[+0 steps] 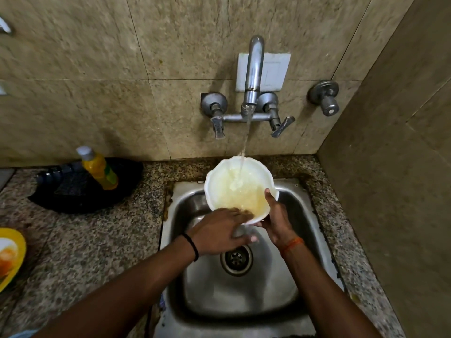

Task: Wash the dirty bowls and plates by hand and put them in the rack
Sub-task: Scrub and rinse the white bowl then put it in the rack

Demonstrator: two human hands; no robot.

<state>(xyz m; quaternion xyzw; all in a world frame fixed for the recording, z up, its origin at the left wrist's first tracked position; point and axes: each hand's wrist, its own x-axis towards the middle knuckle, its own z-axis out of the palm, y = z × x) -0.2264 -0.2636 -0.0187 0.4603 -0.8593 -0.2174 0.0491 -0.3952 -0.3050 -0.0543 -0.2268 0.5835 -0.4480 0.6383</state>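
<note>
A: Where's the white bowl (240,189)?
B: Over the steel sink (302,240), under the tap (253,69) at twelve o'clock, water running in, yellowish inside.
A: Hands?
B: Right hand (278,223) clamps the rim, thumb inside. Left hand (219,231) lies flat, fingers dipped in at the bowl's near edge.
A: Elsewhere?
B: Yellow bottle (98,168) at ten o'clock; dirty yellow plate (14,240) at nine.

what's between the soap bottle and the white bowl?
Head view: only bare speckled countertop and the sink's rim separate the soap bottle from the white bowl.
</note>
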